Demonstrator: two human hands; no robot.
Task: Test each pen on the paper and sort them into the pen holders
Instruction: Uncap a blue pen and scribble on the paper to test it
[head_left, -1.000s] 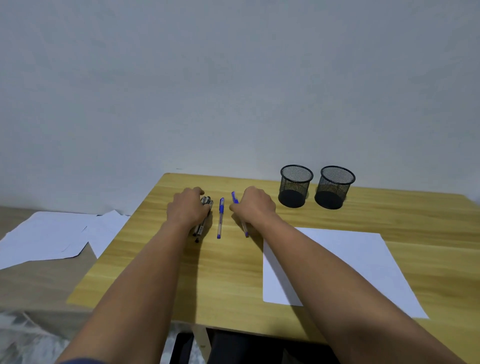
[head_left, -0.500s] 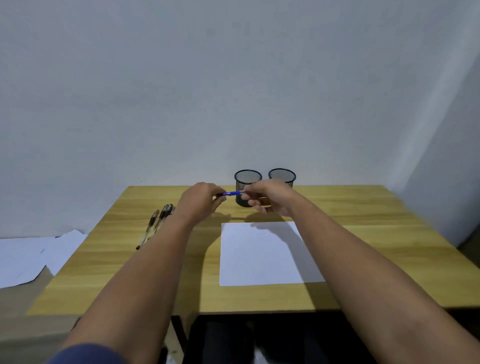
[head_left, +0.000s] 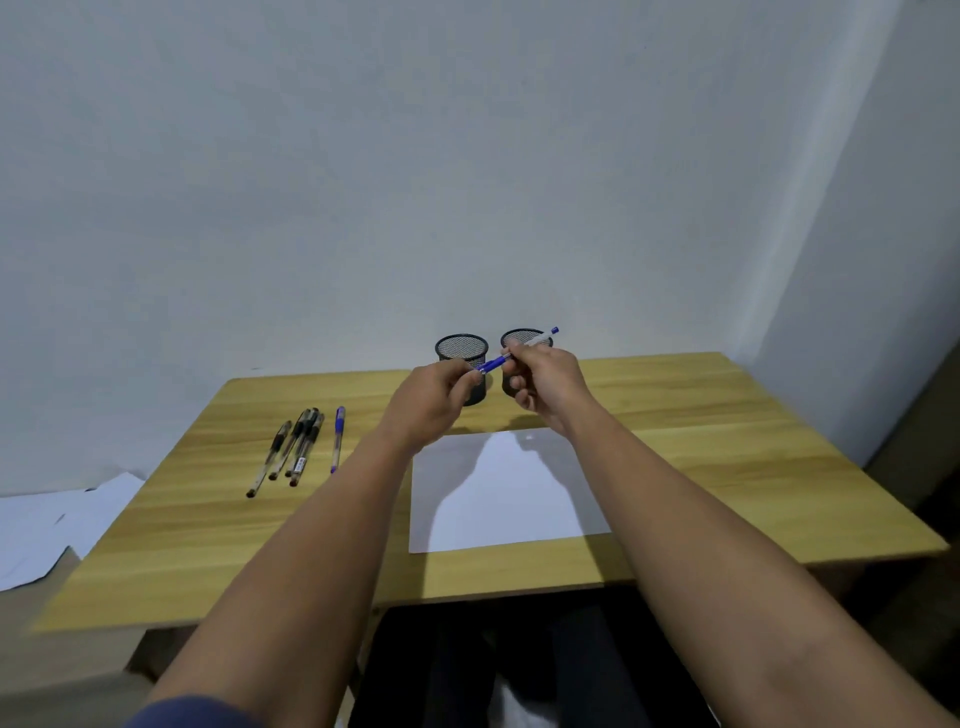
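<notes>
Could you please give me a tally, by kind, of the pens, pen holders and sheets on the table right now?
Blue pens: 2, one held in both hands, one lying on the table
Black pens: 4, in a cluster
Mesh pen holders: 2, left and right
Paper sheets: 1
Total: 9

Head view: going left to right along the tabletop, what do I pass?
Loose papers off the table's left edge → black pens → blue pen on the table → left hand → blue pen held between both hands → right hand.
</notes>
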